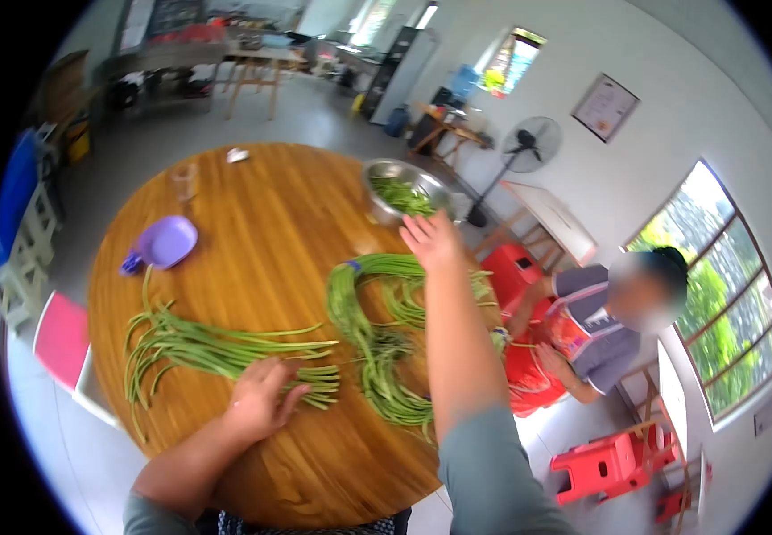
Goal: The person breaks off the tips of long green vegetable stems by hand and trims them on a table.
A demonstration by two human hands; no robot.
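Observation:
My left hand (pixel 264 398) rests over the cut ends of a loose bunch of long green beans (pixel 216 346), its fingers apart. My right hand (pixel 432 238) reaches out at the near rim of a steel bowl (pixel 384 211), with fingers spread and nothing visible in them. Short green pieces (pixel 401 194) lie inside the bowl. Between my arms, long beans in curled bundles (pixel 356 334) lie on the round wooden table (pixel 270 223), one tied with a blue band.
A purple dish (pixel 168 242) and a clear glass (pixel 184 182) stand at the table's far left. At the right sits another person (pixel 595 312) near red stools (pixel 613 465). A pink chair (pixel 62 341) stands at the left edge; a fan (pixel 533 144) stands behind.

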